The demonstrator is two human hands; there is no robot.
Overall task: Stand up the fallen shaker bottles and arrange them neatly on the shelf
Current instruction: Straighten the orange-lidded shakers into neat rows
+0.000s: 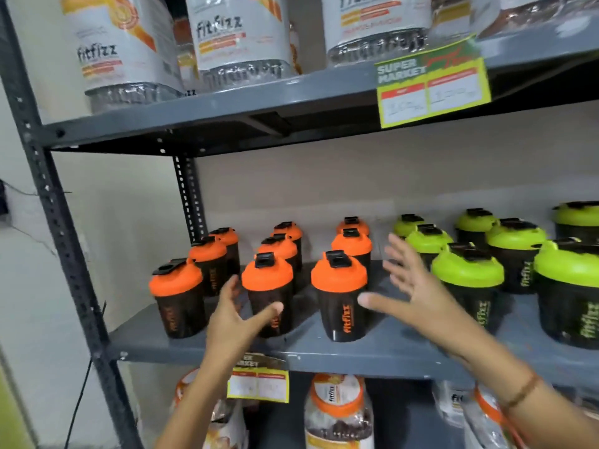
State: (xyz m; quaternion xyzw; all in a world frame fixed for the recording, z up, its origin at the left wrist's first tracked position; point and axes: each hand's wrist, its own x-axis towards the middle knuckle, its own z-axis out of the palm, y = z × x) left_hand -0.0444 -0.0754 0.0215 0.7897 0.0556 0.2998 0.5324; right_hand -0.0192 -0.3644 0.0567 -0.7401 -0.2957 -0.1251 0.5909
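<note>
Orange-lidded shaker bottles stand upright in three rows on the grey shelf, green-lidded shaker bottles upright to their right. Both hands hover, grip spread and empty: left hand before the middle front bottle, right hand between the two colours.

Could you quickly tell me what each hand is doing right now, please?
Left hand: open, holding nothing, beside an orange-lidded shaker.
Right hand: open, fingers spread, holding nothing.
</note>
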